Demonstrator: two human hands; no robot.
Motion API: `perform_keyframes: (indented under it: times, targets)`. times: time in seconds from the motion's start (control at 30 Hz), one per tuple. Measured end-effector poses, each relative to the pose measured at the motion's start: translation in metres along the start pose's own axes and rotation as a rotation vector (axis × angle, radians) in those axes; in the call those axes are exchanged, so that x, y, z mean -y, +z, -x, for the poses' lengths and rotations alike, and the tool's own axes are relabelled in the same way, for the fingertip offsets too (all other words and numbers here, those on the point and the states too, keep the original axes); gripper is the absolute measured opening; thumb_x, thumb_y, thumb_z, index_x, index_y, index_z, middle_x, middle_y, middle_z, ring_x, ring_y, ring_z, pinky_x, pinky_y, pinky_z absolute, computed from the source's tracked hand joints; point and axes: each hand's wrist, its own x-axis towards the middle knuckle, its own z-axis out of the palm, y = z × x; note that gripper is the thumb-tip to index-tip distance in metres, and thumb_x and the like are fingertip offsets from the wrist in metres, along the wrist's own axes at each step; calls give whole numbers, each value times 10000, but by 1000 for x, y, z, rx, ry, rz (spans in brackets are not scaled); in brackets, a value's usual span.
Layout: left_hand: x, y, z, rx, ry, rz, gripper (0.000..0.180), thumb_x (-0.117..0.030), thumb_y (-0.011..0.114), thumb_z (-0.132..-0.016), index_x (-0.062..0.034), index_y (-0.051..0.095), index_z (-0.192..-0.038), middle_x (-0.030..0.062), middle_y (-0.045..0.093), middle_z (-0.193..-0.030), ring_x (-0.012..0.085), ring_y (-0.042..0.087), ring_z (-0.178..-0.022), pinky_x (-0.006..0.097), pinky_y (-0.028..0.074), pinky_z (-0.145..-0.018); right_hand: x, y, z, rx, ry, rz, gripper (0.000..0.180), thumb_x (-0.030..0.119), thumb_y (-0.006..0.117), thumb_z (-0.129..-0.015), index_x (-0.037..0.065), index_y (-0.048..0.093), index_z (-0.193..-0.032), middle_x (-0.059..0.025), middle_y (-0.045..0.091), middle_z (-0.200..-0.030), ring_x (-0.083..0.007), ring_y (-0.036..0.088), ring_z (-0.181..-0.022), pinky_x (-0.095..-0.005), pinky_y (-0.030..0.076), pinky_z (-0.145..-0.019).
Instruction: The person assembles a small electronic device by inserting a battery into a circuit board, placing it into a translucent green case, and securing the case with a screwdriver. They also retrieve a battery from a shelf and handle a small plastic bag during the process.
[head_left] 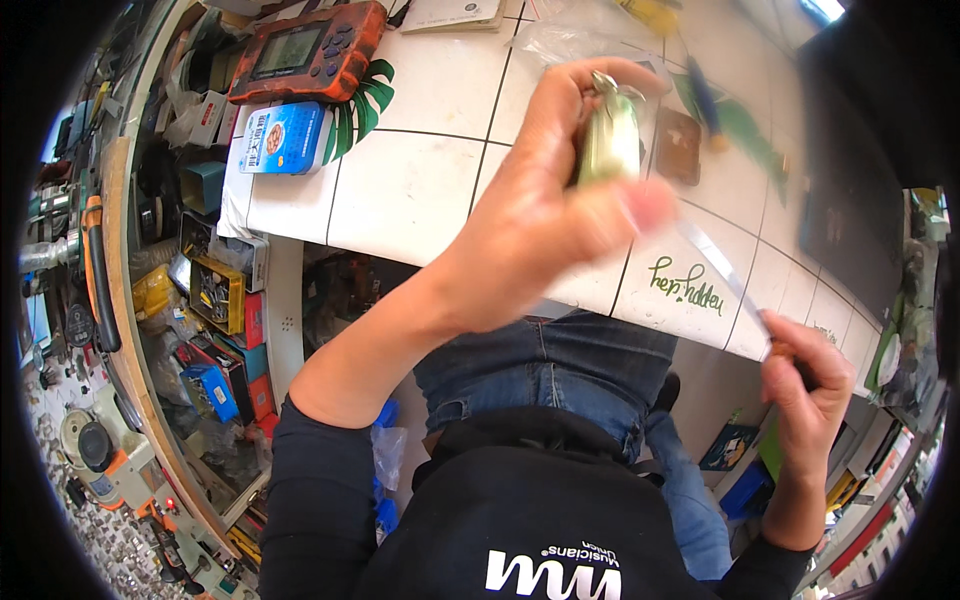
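My left hand (525, 220) is raised over the white tiled table, its fingers wrapped round a shiny greenish-gold metal block (612, 140) with a small silver ring at its top. Blur on the thumb and glare leave the block's exact kind unclear. At the right, near the table's front edge, my right hand (808, 375) is closed on the lower end of a thin, flat silver metal strip (725, 268). The strip slants up and left toward the left thumb; whether it touches the block cannot be made out. Just beyond the block lies a brown rectangular piece (678, 148).
A red-and-black handheld device (305, 52) with a screen lies at the back left, beside a blue-and-white tin (282, 138). A blue-handled tool (706, 100) and a clear plastic bag (570, 42) lie farther back. Dark equipment (858, 170) stands right; crowded shelves (215, 300) line the left.
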Motion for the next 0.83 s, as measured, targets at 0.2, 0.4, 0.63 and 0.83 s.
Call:
perform_keyframes:
  times: [0.2,0.4,0.63,0.83]
  targets:
    - [16,2,-2,-60,-30,296,565,-231,391,-886,11,256,-1379,57,465,-1026,132,473,-952,305,413,-878,-57,4,-9,-255,0,263,431,19,466,-861,0,493,-1291,-100,599,-1025,-121,519,-832,-230,401,-757]
    - [19,10,13,-81,-11,460,379,-124,535,-909,-44,386,-1247,74,510,-1106,165,506,-1046,346,419,-922,-42,31,-35,-554,-529,906,462,13,569,-815,33,517,-1274,-151,577,-1145,-261,548,-1002,-334,411,-889]
    - [23,42,19,-162,-42,483,349,-37,645,-834,-57,440,-1116,56,543,-999,108,517,-947,247,433,-832,-21,83,-34,-148,-142,-649,337,40,666,-813,-35,550,-1120,-99,593,-1038,-133,589,-904,-257,496,-771]
    - [19,22,32,30,-18,-149,570,-45,702,-784,-44,399,-1266,83,540,-1108,138,539,-998,282,446,-874,-24,68,-31,14,-92,-756,251,64,627,-855,-38,560,-1074,-133,609,-1037,-155,614,-883,-257,519,-779]
